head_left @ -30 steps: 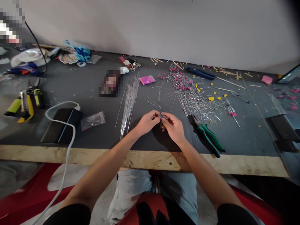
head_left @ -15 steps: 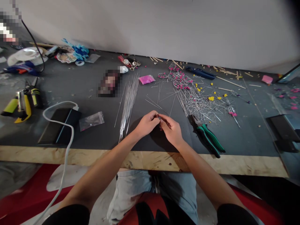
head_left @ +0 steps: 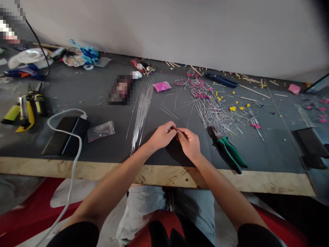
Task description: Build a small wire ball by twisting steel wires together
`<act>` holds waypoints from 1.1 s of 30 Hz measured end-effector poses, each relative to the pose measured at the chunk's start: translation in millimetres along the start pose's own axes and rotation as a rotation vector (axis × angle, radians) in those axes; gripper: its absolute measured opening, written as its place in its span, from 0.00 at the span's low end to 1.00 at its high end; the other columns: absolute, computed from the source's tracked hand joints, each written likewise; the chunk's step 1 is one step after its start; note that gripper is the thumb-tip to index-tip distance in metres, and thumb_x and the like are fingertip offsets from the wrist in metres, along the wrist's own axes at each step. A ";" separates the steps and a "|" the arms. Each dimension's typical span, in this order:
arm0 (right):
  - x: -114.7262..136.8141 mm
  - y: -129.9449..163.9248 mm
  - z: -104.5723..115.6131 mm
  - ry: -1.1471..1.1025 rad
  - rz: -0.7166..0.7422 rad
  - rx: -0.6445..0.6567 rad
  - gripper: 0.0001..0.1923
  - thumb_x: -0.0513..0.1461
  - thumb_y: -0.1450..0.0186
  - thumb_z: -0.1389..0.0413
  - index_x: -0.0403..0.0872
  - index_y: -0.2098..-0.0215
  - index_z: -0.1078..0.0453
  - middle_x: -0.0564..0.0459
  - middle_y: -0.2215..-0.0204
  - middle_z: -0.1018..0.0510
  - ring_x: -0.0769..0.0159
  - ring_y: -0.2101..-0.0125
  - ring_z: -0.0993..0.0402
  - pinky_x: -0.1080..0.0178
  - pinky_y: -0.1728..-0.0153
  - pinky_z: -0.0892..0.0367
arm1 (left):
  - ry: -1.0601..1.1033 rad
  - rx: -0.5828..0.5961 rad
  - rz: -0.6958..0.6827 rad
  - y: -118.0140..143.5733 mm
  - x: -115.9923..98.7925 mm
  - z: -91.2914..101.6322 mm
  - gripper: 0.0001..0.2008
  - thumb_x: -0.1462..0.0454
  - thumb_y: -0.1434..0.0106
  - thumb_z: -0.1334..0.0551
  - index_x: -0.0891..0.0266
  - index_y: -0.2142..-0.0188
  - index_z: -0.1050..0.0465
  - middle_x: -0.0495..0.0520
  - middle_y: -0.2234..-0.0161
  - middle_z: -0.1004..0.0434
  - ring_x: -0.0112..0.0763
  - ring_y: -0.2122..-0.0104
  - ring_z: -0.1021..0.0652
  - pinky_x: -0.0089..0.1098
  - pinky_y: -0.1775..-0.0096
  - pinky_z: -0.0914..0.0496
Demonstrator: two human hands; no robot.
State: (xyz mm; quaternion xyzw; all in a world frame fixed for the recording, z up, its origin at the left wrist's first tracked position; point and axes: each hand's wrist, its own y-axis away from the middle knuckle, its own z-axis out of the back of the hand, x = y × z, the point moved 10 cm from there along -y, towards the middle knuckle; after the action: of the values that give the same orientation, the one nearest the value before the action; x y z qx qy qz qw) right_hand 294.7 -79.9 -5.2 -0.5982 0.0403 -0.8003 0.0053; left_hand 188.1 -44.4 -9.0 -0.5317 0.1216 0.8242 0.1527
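My left hand (head_left: 164,135) and my right hand (head_left: 189,141) meet fingertip to fingertip above the dark table (head_left: 108,149), near its front edge. Both are closed in a pinch, and whatever lies between the fingers is hidden or too small to name. Left of them lies a bundle of thin straight metal wires (head_left: 142,113). A few loose wires (head_left: 172,115) are just beyond the fingers. To the right is a heap of wires (head_left: 218,116), many with pink or yellow bits. Green-handled pliers (head_left: 228,151) rest beside my right hand.
A pink packet (head_left: 161,86) and a clear bag (head_left: 101,131) lie on the table. A power bank (head_left: 65,135) with a white cable (head_left: 77,157) is at the left, near yellow-handled tools (head_left: 25,111). Dark blue cutters (head_left: 221,80) and wooden sticks (head_left: 253,91) lie toward the wall.
The fingertips have shifted slightly and cover more of what was between them. The hands stay together in the same place; the view has moved a little.
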 end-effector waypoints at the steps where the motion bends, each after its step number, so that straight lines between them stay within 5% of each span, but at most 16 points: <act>1: -0.1 -0.6 1.1 -0.002 0.001 -0.012 0.14 0.45 0.38 0.47 0.47 0.60 0.25 0.52 0.70 0.21 0.66 0.70 0.26 0.64 0.67 0.31 | 0.008 -0.008 -0.005 -0.1 0.1 1.0 0.02 0.68 0.44 0.48 0.62 0.72 0.39 0.44 0.77 0.38 0.24 0.75 0.36 0.28 0.71 0.42; 7: -6.6 -3.3 9.0 -0.123 -0.056 -0.077 0.15 0.46 0.38 0.46 0.47 0.58 0.26 0.52 0.71 0.21 0.67 0.72 0.26 0.63 0.68 0.30 | 0.191 -0.088 -0.042 -2.1 2.4 6.7 0.06 0.61 0.41 0.42 0.62 0.66 0.32 0.45 0.77 0.37 0.23 0.76 0.35 0.27 0.71 0.39; 12: -6.3 -2.9 14.9 -0.125 -0.057 -0.132 0.15 0.47 0.38 0.46 0.48 0.58 0.26 0.51 0.67 0.20 0.66 0.71 0.26 0.62 0.66 0.30 | 0.183 -0.204 -0.050 0.2 4.5 14.9 0.09 0.59 0.42 0.39 0.62 0.65 0.27 0.51 0.68 0.26 0.26 0.68 0.26 0.28 0.65 0.33; 22: -5.6 -4.2 16.1 -0.064 -0.055 -0.131 0.14 0.46 0.38 0.47 0.48 0.60 0.26 0.51 0.65 0.20 0.65 0.70 0.26 0.62 0.65 0.30 | -0.110 -0.200 -0.190 7.3 -17.2 9.3 0.09 0.66 0.37 0.45 0.62 0.62 0.27 0.54 0.64 0.23 0.28 0.64 0.24 0.30 0.61 0.31; 33: -19.0 -11.7 11.2 -0.219 -0.100 -0.032 0.13 0.46 0.40 0.44 0.48 0.62 0.25 0.55 0.73 0.23 0.68 0.72 0.29 0.65 0.69 0.34 | -0.124 -0.150 -0.190 2.7 -13.2 9.2 0.08 0.68 0.36 0.47 0.62 0.64 0.29 0.52 0.68 0.25 0.27 0.67 0.26 0.28 0.63 0.32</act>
State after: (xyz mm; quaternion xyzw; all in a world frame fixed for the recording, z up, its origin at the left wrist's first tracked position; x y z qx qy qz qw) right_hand 311.2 -67.8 -19.4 -0.6834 0.0223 -0.7286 -0.0399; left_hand 184.5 -45.2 6.9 -0.4987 -0.0008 0.8441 0.1969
